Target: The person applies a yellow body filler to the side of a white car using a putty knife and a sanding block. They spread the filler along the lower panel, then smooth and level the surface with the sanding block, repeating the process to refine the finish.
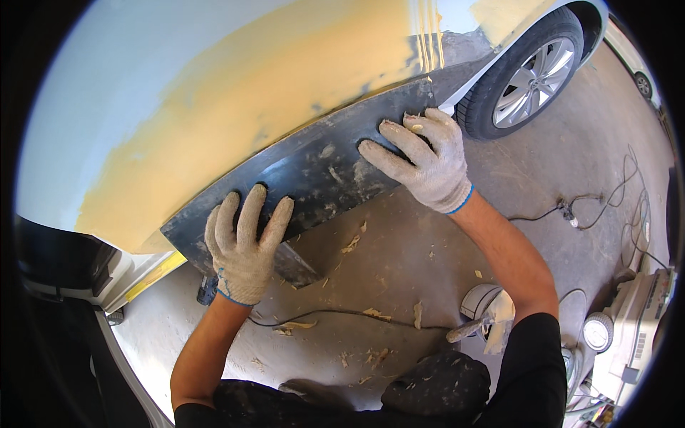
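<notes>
While my left hand point(246, 250) lies on the near left part of the dark sheet point(321, 175), my right hand point(428, 153) lies on it farther right, close to its other end. Both wear pale knit gloves with blue cuffs, and the fingers of each are spread over the sheet's outer face, touching it. My thumbs are hidden, so I cannot tell whether either hand clasps the sheet or only presses on it. The sheet slants up from left to right, its long upper edge running along the lower part of the yellow filler point(285, 71) on the pale car panel point(107, 93); its face is scuffed and smeared. Near its right end, filler hangs in streaks point(428, 36) down the panel, and just beyond is the wheel point(531, 82) with its silver spokes. Below my left hand, a yellow strip point(160, 274) runs along the sill. On the concrete floor point(399, 242) under my arms lie filler scraps point(417, 314) and a black cord point(357, 311). Beside my right forearm stands a white tub point(477, 298), with a tool handle point(467, 329) in front of it. Farther right are a connector point(569, 214) and a whitish machine point(631, 328) with a small wheel.
</notes>
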Tool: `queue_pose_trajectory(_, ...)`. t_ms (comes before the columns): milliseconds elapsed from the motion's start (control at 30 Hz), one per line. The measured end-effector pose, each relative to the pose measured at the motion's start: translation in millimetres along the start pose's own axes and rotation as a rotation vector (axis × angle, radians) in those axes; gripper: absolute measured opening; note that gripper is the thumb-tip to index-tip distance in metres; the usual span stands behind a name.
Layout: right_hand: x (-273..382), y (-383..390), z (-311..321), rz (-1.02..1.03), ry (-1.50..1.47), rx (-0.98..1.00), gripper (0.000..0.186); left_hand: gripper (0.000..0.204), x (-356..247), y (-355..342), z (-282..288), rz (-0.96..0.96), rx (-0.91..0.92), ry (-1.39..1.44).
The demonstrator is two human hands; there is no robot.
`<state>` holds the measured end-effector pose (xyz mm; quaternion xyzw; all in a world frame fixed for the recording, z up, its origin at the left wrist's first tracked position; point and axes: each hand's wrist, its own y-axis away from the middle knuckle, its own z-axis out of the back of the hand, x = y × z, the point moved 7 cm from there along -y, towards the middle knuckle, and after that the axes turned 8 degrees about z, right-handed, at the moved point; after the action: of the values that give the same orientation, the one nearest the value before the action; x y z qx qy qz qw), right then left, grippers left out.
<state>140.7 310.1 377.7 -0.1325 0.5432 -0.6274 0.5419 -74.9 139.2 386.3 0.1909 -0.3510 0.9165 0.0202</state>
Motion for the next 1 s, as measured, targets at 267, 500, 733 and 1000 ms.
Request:
queue_pose_trajectory(267, -3.8, 0.0, -2.2, -0.003, -0.001, -0.016, 0.048, 0.057, -1.2, -2.2, -4.2, 0.001, 0.003, -0.001)
queue_pose_trajectory(500, -6.7, 0.8, -7.3, 0.007, 0.018, -0.009, 0.049, 0.055, -0.8, -6.1, -5.2, 0.004, 0.018, -0.019)
queue_pose_trajectory(733, -5.4, 3.0, -9.5, 0.002, 0.008, -0.003, 0.047, 0.057, -0.1, -4.3, -8.7, -0.002, 0.010, -0.001)
queue_pose_trajectory(1000, -5.4, 6.2, -9.2, 0.000, -0.002, 0.010, 0.045, 0.057, -2.3, -4.5, -6.9, 0.010, 0.022, 0.010)
